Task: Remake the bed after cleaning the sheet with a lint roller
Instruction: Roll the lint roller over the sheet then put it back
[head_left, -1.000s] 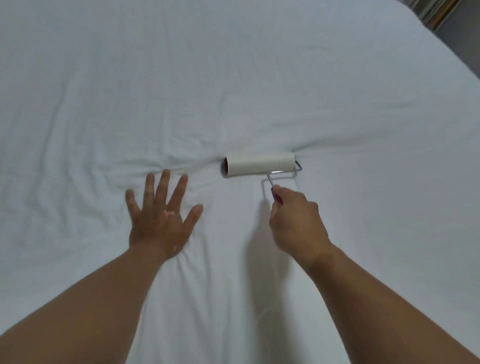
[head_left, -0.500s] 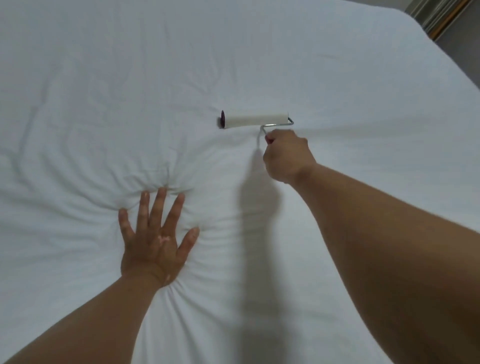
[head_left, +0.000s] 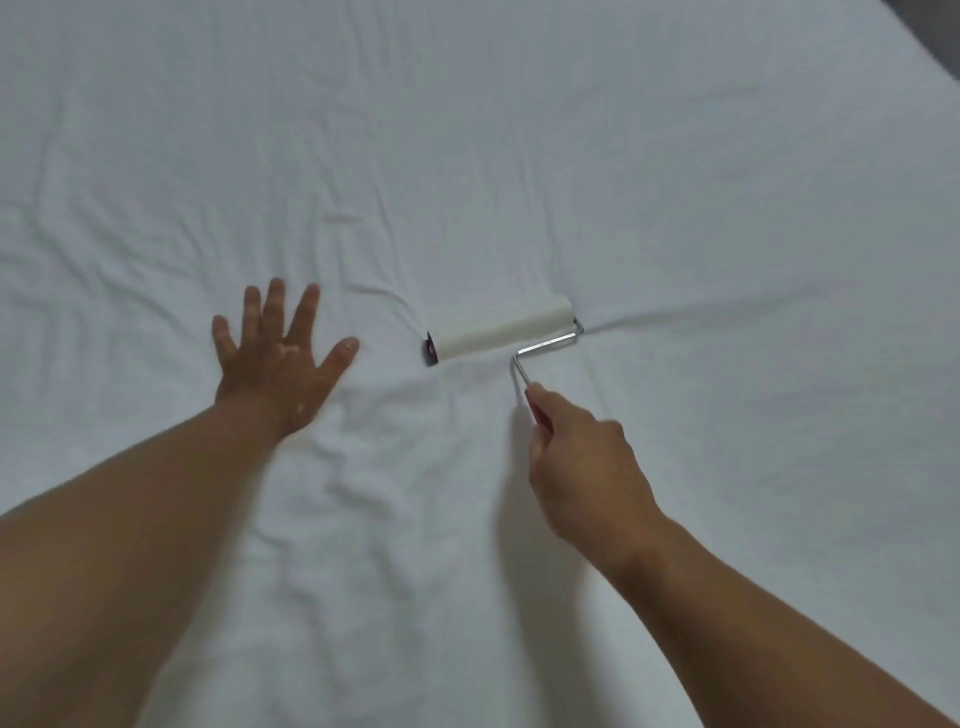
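Lint roller (head_left: 501, 328) drawn back nearer body, lying on sheet (head_left: 519, 130). Right hand (head_left: 587, 467) fingers clamped round red handle (head_left: 540, 415), driving stroke. Left hand (head_left: 275, 364) flat, fingers splayed, pinning fabric against bunching.

Bed (head_left: 675, 156) fills the view
Beyond the bed's far right corner, a dark grey strip (head_left: 948, 26): floor or wall, unclear.

The sheet (head_left: 675, 156) is plain white. The lint roller (head_left: 501, 328) has a white roll, a dark red end cap (head_left: 430, 351) at 9 o'clock, a silver wire frame (head_left: 545, 346) and a red handle (head_left: 539, 414). A grey patch (head_left: 943, 31) shows at 1 o'clock.
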